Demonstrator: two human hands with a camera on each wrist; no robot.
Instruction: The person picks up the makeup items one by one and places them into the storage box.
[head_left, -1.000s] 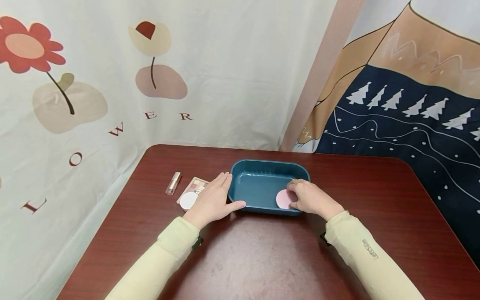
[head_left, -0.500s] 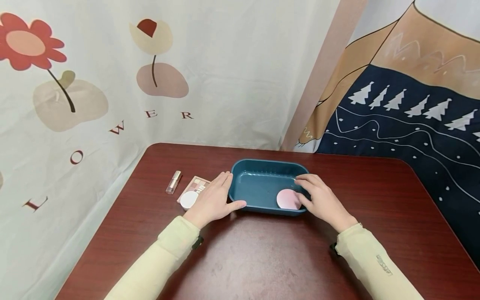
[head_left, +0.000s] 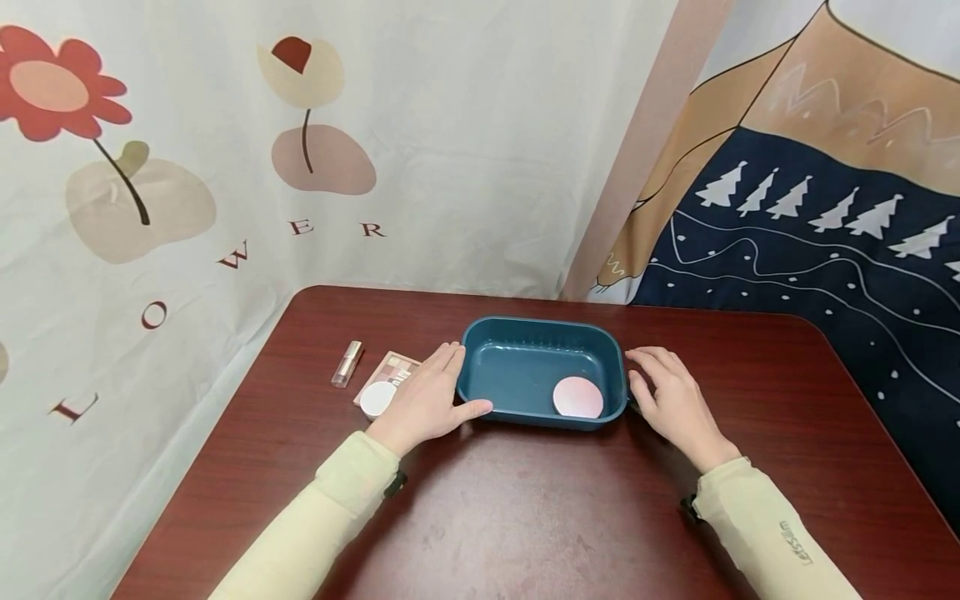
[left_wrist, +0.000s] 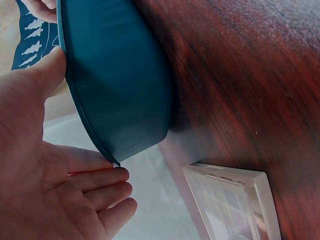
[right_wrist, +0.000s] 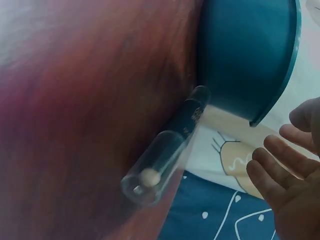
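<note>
Fingers [head_left: 451, 360] of left hand [head_left: 423, 404], straight, rest against dark teal plastic tray [head_left: 517, 369], head view; round pink compact [head_left: 577, 397] lies inside, near-right corner; right hand [head_left: 677, 408], relaxed, holds nothing beyond right end. Left wrist view: thumb [left_wrist: 50, 70] touches rim; pale rectangular clear-lidded palette [left_wrist: 225, 200] sits near tray on red-brown tabletop [left_wrist: 250, 95]. Right wrist view: dark clear-capped cylindrical tube [right_wrist: 167, 145] lies beside tray; could roll if right hand brushes it.

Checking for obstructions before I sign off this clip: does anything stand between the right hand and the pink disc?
Yes: the right end wall of the blue basin. The right hand is outside it, the pink disc inside. Nothing visible lies on the disc.
</note>
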